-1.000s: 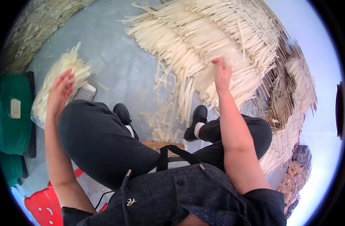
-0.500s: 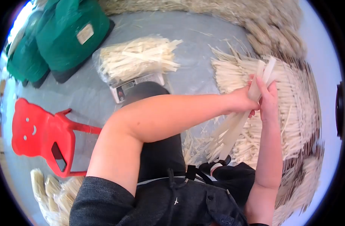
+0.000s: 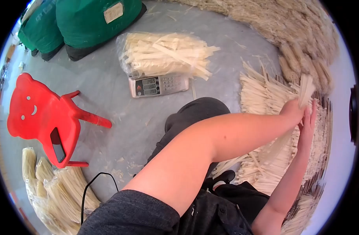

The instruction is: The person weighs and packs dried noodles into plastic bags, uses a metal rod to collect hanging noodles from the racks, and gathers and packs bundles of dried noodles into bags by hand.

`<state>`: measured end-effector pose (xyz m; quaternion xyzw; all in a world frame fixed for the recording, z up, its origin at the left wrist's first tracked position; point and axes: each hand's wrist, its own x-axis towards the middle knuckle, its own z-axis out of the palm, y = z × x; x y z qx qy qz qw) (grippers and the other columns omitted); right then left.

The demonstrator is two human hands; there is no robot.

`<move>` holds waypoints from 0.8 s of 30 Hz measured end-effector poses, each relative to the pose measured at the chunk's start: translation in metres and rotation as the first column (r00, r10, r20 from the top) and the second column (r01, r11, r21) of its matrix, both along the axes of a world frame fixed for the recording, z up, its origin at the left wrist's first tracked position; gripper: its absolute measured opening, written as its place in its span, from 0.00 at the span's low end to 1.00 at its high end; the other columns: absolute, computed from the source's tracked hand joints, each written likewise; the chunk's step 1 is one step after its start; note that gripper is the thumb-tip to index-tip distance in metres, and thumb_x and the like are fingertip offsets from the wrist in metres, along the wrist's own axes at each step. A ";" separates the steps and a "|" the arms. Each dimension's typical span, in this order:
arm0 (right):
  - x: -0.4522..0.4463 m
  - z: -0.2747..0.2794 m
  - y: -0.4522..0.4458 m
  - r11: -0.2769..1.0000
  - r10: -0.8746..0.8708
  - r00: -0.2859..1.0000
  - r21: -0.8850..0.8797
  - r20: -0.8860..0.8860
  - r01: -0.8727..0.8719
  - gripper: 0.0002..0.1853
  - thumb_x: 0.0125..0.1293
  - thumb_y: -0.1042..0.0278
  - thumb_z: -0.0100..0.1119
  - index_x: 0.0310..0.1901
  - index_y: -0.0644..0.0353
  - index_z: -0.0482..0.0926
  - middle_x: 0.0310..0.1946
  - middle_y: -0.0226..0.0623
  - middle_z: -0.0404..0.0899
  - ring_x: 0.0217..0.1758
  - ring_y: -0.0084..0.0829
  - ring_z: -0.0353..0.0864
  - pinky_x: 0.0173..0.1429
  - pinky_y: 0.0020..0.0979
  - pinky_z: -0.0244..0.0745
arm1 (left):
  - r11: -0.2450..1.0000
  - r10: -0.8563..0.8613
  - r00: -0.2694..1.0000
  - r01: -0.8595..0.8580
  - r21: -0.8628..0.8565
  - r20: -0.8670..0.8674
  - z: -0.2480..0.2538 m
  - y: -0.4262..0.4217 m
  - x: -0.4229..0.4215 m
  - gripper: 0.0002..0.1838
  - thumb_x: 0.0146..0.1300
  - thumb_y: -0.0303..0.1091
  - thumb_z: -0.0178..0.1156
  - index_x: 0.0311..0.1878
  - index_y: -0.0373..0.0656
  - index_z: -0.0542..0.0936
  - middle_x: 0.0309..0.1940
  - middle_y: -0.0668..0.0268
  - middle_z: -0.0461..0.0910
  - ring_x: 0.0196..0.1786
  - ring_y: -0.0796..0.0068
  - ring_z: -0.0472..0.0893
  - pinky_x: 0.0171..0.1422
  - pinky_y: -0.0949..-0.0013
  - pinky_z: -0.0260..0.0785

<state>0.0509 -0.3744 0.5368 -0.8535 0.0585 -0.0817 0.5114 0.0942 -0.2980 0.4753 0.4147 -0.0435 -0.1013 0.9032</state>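
Note:
My left hand (image 3: 292, 111) is closed around a bundle of pale flat strips (image 3: 306, 91). The strips' upper ends fan out above the fist, and their lower ends hang down behind my left forearm. Beside it, my right hand (image 3: 307, 124) has its fingers stretched upward against the bundle; part of it is hidden behind the left hand. Both hands are over a wide pile of similar pale strips (image 3: 265, 168) at the right.
A digital scale (image 3: 173, 85) sits on the grey floor, with a plastic bag of strips (image 3: 167, 55) on it. A red chair (image 3: 42, 113) bears a phone (image 3: 57, 145). Green sacks (image 3: 97, 31), bagged bundles (image 3: 66, 192) and a tan heap (image 3: 261, 19) lie around.
The view has shifted, so the scale and chair sit differently in it. My hands are farther right with the strips. The right fingers, wrapped on the strips before, are now straighter.

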 end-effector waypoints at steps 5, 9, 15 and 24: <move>0.006 -0.041 -0.001 0.850 0.442 0.896 -0.332 0.029 -0.409 0.38 0.67 0.69 0.61 0.76 0.48 0.55 0.64 0.41 0.69 0.56 0.30 0.76 0.61 0.34 0.71 | 0.931 0.208 0.907 -0.298 -0.209 -0.366 0.008 0.013 0.076 0.14 0.69 0.43 0.58 0.38 0.40 0.74 0.25 0.64 0.76 0.23 0.73 0.73 0.26 0.65 0.65; 0.032 -0.061 0.030 0.849 0.367 0.930 -0.414 0.014 -0.329 0.37 0.62 0.73 0.58 0.74 0.51 0.59 0.49 0.43 0.79 0.43 0.34 0.81 0.46 0.39 0.76 | 0.924 0.134 0.939 -0.234 -0.303 -0.318 -0.011 0.071 0.080 0.16 0.66 0.45 0.64 0.41 0.42 0.73 0.26 0.67 0.74 0.27 0.73 0.74 0.32 0.65 0.71; 0.082 -0.117 0.068 0.721 0.531 0.835 -0.440 -0.146 -0.535 0.34 0.59 0.70 0.55 0.70 0.52 0.63 0.40 0.53 0.80 0.41 0.43 0.81 0.47 0.39 0.75 | 0.912 -0.144 0.985 0.168 0.374 -0.091 -0.095 0.230 0.061 0.30 0.61 0.55 0.67 0.57 0.44 0.75 0.49 0.66 0.77 0.56 0.70 0.75 0.62 0.64 0.68; 0.136 -0.166 0.095 0.615 0.619 0.743 -0.431 -0.254 -0.660 0.35 0.58 0.69 0.54 0.70 0.50 0.63 0.44 0.51 0.81 0.44 0.48 0.81 0.51 0.41 0.74 | -0.208 0.249 0.941 -0.177 0.962 0.227 -0.209 0.319 0.080 0.26 0.61 0.51 0.65 0.51 0.39 0.77 0.46 0.60 0.78 0.51 0.66 0.78 0.55 0.64 0.71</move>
